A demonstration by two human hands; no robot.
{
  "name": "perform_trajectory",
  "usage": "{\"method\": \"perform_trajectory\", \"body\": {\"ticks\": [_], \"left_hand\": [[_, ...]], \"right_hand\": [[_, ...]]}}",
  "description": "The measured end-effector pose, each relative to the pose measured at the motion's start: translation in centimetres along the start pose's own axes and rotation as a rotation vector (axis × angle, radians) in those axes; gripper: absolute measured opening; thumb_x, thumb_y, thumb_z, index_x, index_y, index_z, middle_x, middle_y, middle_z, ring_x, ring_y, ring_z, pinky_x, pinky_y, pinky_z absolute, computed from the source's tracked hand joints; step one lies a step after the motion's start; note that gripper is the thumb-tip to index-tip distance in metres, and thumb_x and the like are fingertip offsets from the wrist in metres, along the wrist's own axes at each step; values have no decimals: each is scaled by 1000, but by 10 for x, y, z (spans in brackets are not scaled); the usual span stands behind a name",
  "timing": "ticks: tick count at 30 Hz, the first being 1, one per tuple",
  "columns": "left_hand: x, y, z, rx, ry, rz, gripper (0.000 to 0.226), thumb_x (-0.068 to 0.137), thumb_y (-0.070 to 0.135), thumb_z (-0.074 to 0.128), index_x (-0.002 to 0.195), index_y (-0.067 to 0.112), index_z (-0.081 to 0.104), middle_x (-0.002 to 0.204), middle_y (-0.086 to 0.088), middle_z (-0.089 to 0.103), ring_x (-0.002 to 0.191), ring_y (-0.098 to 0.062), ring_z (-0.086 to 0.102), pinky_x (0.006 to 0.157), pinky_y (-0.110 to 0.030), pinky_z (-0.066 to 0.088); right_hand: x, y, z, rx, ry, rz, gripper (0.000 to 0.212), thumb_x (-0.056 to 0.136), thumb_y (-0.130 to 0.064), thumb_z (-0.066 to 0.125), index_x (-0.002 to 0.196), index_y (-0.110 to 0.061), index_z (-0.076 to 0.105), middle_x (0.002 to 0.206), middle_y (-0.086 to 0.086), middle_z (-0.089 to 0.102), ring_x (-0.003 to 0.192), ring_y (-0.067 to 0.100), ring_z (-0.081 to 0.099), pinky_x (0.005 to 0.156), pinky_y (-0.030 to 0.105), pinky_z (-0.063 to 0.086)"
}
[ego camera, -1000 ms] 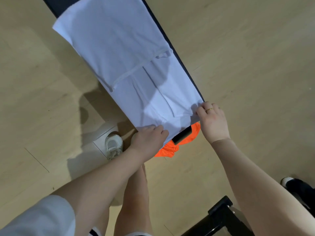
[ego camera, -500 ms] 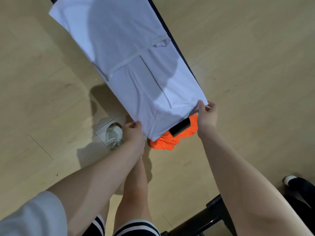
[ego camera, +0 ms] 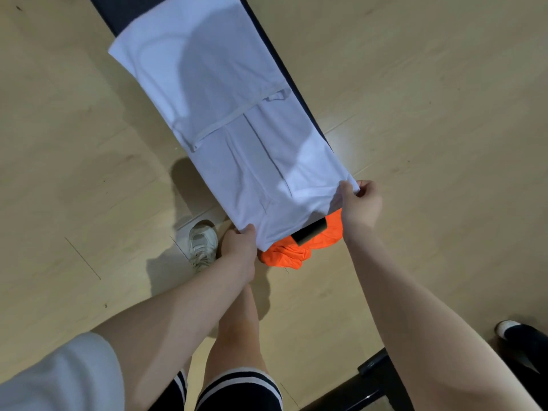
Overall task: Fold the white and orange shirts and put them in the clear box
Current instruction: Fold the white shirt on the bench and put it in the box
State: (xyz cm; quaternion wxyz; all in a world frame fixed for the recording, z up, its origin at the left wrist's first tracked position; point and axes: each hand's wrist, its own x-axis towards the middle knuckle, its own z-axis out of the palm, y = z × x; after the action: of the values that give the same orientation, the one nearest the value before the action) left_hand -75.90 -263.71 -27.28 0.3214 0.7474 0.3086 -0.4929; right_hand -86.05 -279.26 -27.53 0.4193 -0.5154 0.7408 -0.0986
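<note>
Black frame (ego camera: 370,381): seen at the near right edge, on the wooden floor (ego camera: 444,114).
Dark shoe (ego camera: 516,336): seen at the near right, just beyond the frame.
Striped shorts (ego camera: 237,387): worn by the person, seen at the near centre.
White sleeve (ego camera: 59,378): seen at the near left, on the left arm.
White sneaker (ego camera: 203,243): planted on the floor, left of the left hand.
Orange shirt (ego camera: 292,253): bunched in a heap under the near end of the white shirt, partly covered by it.
Left hand (ego camera: 238,247): the near left corner of the white shirt is pinched between thumb and curled fingers.
Right hand (ego camera: 360,204): the near right corner of the white shirt is gripped, thumb on top and fingers curled beneath.
White shirt (ego camera: 231,123): laid lengthwise as a long folded strip on a narrow dark bench (ego camera: 308,114), its near hem lifted by both hands; the far end lies flat.
Clear box: not seen in this view.
</note>
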Motion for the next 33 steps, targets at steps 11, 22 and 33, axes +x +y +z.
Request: {"method": "perform_trajectory", "body": {"ticks": [11, 22, 33], "left_hand": [[-52, 117, -69, 48, 57, 359, 17, 83, 13, 62, 91, 10, 48, 89, -3, 49, 86, -22, 51, 81, -40, 51], [44, 262, -117, -123, -27, 318, 9, 87, 15, 62, 89, 6, 63, 94, -10, 59, 87, -21, 56, 84, -31, 46], [102, 294, -130, 456, -35, 718, 20, 83, 10, 64, 102, 6, 61, 84, -3, 57, 77, -20, 54, 67, -21, 35]], "right_hand": [[-26, -133, 11, -327, -144, -431, 10, 87, -17, 51, 83, -8, 51, 74, 6, 55, 70, 28, 51, 61, 29, 34], [27, -253, 156, -181, -293, -333, 8, 83, -11, 47, 89, -16, 49, 71, 8, 57, 69, 32, 58, 67, 39, 51], [78, -279, 208, -564, -403, -349, 20, 81, -11, 49, 96, -12, 63, 87, 4, 59, 76, 20, 52, 67, 24, 39]]}}
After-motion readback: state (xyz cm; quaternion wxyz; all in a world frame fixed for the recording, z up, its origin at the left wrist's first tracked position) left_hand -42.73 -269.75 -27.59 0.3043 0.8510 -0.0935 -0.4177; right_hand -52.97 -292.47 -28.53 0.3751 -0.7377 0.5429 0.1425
